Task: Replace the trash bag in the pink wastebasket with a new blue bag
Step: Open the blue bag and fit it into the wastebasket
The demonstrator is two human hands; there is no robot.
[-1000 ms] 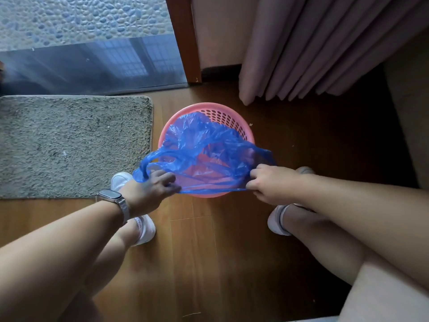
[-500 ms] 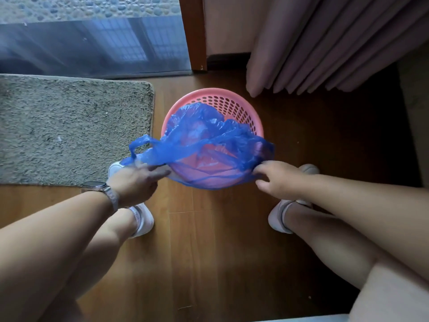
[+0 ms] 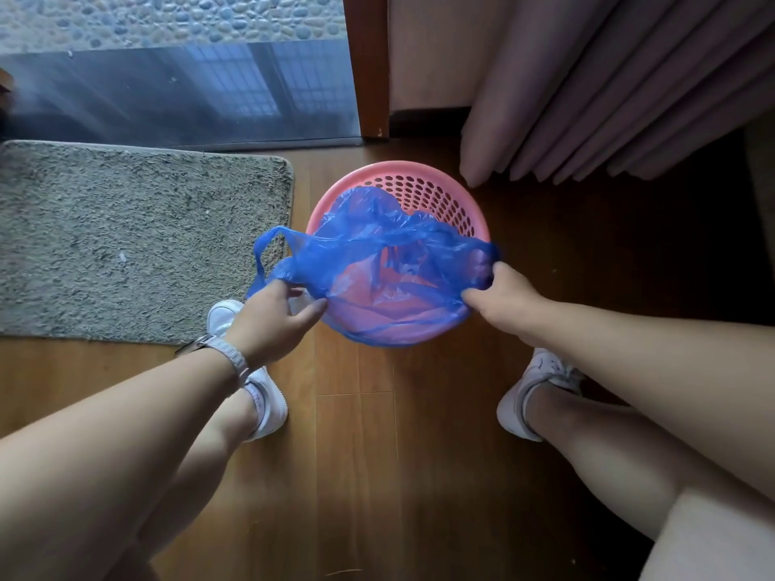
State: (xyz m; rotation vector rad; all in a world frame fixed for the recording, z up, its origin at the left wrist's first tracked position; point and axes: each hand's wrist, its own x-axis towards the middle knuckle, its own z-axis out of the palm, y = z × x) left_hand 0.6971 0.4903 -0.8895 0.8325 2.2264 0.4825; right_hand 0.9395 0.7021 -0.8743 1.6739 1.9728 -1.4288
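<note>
Stretching the blue bag (image 3: 377,262) open over the pink basket (image 3: 423,182) at 12 o'clock, the left hand (image 3: 272,316) and right hand (image 3: 503,301) are both pinching its mouth. Judging, the lining step is going on; next the edge needs pulling over the rim.

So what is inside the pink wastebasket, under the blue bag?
Through the thin blue bag only the pink wastebasket shows: its perforated far wall and pink inside. No trash is visible. The bottom is covered by crumpled plastic, so it cannot be checked.

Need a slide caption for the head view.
Both hands stretch a blue bag over the pink wastebasket.
</note>
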